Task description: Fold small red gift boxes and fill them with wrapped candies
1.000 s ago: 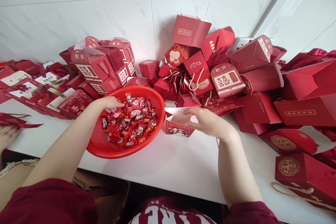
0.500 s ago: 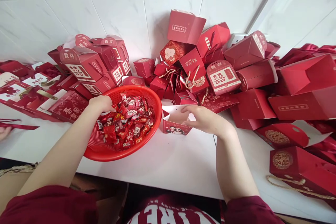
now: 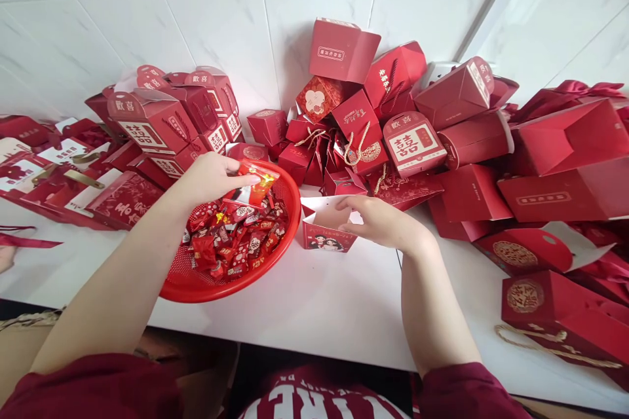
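My left hand (image 3: 216, 177) pinches a shiny red and gold candy packet (image 3: 260, 183) above the back of a red plastic basket (image 3: 289, 242). Many small red-wrapped candies (image 3: 236, 239) lie in that basket. Just right of it an open-topped red box (image 3: 327, 236) with two cartoon figures on its front stands on the white table. My right hand (image 3: 376, 219) is at the box's right side, thumb and fingers curved around its upper edge.
Red gift boxes (image 3: 413, 144) are heaped along the tiled wall and down the right side. More boxes (image 3: 157, 121) are stacked behind the basket on the left. Another person's hand (image 3: 6, 256) shows at the left edge beside a dark red ribbon (image 3: 34, 241).
My left hand has risen out of the candies and moved right, now with the packet in its fingers. My right hand stays at the box.
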{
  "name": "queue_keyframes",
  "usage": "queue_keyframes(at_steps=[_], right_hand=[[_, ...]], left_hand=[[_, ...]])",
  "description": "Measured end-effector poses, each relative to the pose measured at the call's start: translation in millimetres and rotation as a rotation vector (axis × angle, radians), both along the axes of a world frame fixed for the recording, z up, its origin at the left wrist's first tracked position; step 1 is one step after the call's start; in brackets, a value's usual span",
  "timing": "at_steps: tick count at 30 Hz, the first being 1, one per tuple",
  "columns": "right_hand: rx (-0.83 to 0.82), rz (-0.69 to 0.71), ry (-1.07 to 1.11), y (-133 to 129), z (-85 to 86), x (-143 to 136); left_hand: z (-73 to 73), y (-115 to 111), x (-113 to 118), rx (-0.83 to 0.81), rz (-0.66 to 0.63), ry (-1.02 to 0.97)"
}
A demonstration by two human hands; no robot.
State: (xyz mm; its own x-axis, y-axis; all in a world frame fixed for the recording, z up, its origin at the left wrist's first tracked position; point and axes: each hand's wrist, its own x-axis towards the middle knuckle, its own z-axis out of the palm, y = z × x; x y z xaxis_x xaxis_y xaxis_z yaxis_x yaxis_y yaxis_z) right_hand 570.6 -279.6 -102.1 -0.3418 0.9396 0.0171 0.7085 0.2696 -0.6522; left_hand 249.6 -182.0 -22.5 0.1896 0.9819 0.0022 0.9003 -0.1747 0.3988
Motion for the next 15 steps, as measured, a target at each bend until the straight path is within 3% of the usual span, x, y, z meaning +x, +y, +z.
queue_keyframes(at_steps=[5, 9, 12, 15], right_hand=[[-0.025, -0.014, -0.042, -2, 3.5, 0], [-0.026, 0.006, -0.016, -1, 4.0, 0], [-0.028, 0.019, 0.018, -1, 5.6, 2], [-0.037, 0.038, 0.029, -2, 9.5, 2]], left_hand=[[-9.4, -12, 38, -0.097, -0.04, -0.691], [-25.0, -16, 77, -0.17, -0.178, -1.095], [-45.1, -20, 103, -0.247, -0.212, -1.229], [-65.9, -29, 116, -0.306, -0.179, -1.19]])
